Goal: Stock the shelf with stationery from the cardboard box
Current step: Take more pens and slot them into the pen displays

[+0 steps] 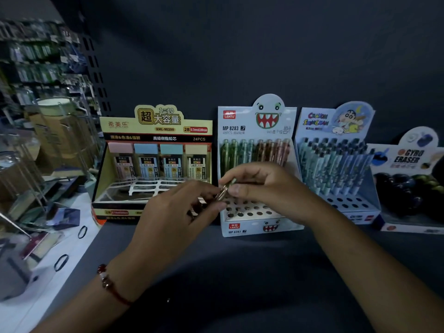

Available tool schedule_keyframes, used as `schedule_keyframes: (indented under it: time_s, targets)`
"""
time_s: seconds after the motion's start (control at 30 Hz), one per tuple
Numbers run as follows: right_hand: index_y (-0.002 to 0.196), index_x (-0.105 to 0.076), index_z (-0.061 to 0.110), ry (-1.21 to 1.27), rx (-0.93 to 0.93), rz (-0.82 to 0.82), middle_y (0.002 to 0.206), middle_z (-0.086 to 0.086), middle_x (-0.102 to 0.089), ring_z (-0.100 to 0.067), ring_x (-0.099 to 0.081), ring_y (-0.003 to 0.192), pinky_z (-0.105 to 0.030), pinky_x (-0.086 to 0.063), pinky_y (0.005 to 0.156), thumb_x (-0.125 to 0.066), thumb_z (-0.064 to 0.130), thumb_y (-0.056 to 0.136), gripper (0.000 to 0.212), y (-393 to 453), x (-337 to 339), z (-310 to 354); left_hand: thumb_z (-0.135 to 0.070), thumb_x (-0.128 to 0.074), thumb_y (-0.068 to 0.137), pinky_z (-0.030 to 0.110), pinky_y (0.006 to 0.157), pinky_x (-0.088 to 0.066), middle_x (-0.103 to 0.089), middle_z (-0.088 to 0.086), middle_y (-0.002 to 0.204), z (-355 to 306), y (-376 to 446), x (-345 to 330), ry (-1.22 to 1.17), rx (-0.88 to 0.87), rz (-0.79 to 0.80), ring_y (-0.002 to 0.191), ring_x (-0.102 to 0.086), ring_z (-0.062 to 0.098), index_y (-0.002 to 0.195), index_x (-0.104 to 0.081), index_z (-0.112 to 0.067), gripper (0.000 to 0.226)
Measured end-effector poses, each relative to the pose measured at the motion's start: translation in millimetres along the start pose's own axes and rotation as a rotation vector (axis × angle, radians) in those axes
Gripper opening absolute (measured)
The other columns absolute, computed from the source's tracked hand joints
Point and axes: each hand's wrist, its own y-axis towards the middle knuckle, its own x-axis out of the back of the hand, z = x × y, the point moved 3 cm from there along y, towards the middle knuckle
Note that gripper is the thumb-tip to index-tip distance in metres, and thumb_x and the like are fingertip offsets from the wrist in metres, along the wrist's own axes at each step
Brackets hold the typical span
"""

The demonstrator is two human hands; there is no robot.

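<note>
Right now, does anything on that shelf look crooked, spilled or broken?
Nothing looks damaged. The four display boxes stand upright in a row. Only the monster-face pencil box has empty holes at its front, where both hands pinch one mechanical pencil.

Matt dark shelf [240,272], glossy printed cardboard display boxes [257,121] along the middle of the frame, translucent shiny plastic pencils [254,152], smooth beaded bracelet [105,280] on red cord, lower left
</note>
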Motion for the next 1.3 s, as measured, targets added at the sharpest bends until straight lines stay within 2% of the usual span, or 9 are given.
schedule_keyframes:
  time_s: [0.07,0.17,0.27,0.37,0.5,0.63,0.7,1.0,1.3]
  targets:
    - [0.101,-0.073,0.023,0.082,0.011,-0.049,0.099,-0.004,-0.074,-0.012,-0.070,0.086,-0.024,-0.055,0.076,-0.062,0.009,0.092,0.019,-0.2,9.2,2.1,-0.047,-0.056,0.091,0.014,0.063,-0.048,-0.059,-0.026,0.090,-2.9,-0.6,-1.8,0.053,-0.057,0.007,0.078,-0.059,-0.002,0.097,-0.069,-0.024,0.026]
    - [0.102,-0.073,0.019,0.255,0.030,-0.190,0.103,-0.009,-0.072,-0.019,-0.066,0.088,-0.026,-0.055,0.073,-0.058,0.004,0.092,0.024,0.1,31.1,2.4,-0.038,-0.053,0.095,0.027,0.075,-0.052,-0.065,-0.011,0.100,-13.3,-4.4,-8.0,0.148,-0.187,0.067,0.091,-0.060,0.005,0.099,-0.071,-0.020,0.026]
    - [0.104,-0.073,0.021,0.355,0.090,-0.378,0.101,-0.009,-0.070,-0.020,-0.062,0.091,-0.025,-0.054,0.070,-0.058,0.005,0.093,0.025,0.5,48.1,1.7,-0.041,-0.051,0.095,0.032,0.096,-0.046,-0.062,-0.009,0.119,-22.9,-11.8,-21.6,0.281,-0.312,0.237,0.112,-0.055,0.010,0.116,-0.065,-0.025,0.029]
    - [0.107,-0.073,0.025,0.286,0.169,-0.546,0.099,-0.013,-0.067,-0.017,-0.065,0.091,-0.023,-0.053,0.071,-0.062,0.009,0.093,0.024,0.4,50.0,1.7,-0.052,-0.044,0.094,0.037,0.104,-0.040,-0.054,-0.006,0.134,-22.6,-20.1,-33.5,0.408,-0.330,0.422,0.125,-0.049,0.015,0.129,-0.054,-0.033,0.041]
    - [0.116,-0.070,0.022,0.085,0.212,-0.680,0.092,0.001,-0.066,-0.012,-0.067,0.091,-0.026,-0.055,0.082,-0.066,0.017,0.092,0.025,0.0,39.7,1.2,-0.055,-0.040,0.091,0.033,0.104,-0.037,-0.055,-0.007,0.135,-21.7,-25.7,-35.5,0.513,-0.336,0.469,0.126,-0.049,0.015,0.132,-0.051,-0.035,0.047]
    - [0.116,-0.068,0.028,-0.024,0.209,-0.672,0.097,0.006,-0.067,-0.012,-0.067,0.085,-0.022,-0.056,0.078,-0.066,0.018,0.093,0.025,2.6,25.0,-2.1,-0.056,-0.042,0.090,0.031,0.106,-0.033,-0.054,-0.005,0.139,-22.8,-31.8,-34.2,0.524,-0.321,0.471,0.132,-0.046,0.015,0.134,-0.050,-0.034,0.049]
    - [0.116,-0.067,0.031,-0.063,0.208,-0.647,0.099,0.007,-0.068,-0.008,-0.067,0.091,-0.022,-0.055,0.083,-0.066,0.018,0.093,0.026,5.1,20.3,-5.0,-0.056,-0.041,0.091,0.030,0.106,-0.031,-0.054,-0.005,0.140,-22.5,-33.4,-33.4,0.517,-0.316,0.466,0.133,-0.046,0.015,0.134,-0.051,-0.034,0.049]
    - [0.123,-0.067,0.024,-0.091,0.237,-0.627,0.099,0.010,-0.068,-0.003,-0.064,0.093,-0.018,-0.053,0.086,-0.066,0.018,0.093,0.031,13.7,15.1,-9.3,-0.052,-0.041,0.092,0.032,0.103,-0.041,-0.055,-0.004,0.139,-21.8,-32.1,-34.5,0.483,-0.294,0.476,0.131,-0.048,0.015,0.131,-0.054,-0.033,0.045]
    - [0.125,-0.067,0.019,-0.089,0.269,-0.650,0.098,0.003,-0.068,-0.011,-0.065,0.094,-0.025,-0.054,0.087,-0.065,0.018,0.094,0.032,20.2,12.3,-12.7,-0.050,-0.043,0.093,0.033,0.102,-0.043,-0.056,-0.006,0.136,-20.4,-31.7,-35.2,0.459,-0.291,0.455,0.130,-0.048,0.015,0.129,-0.055,-0.033,0.042]
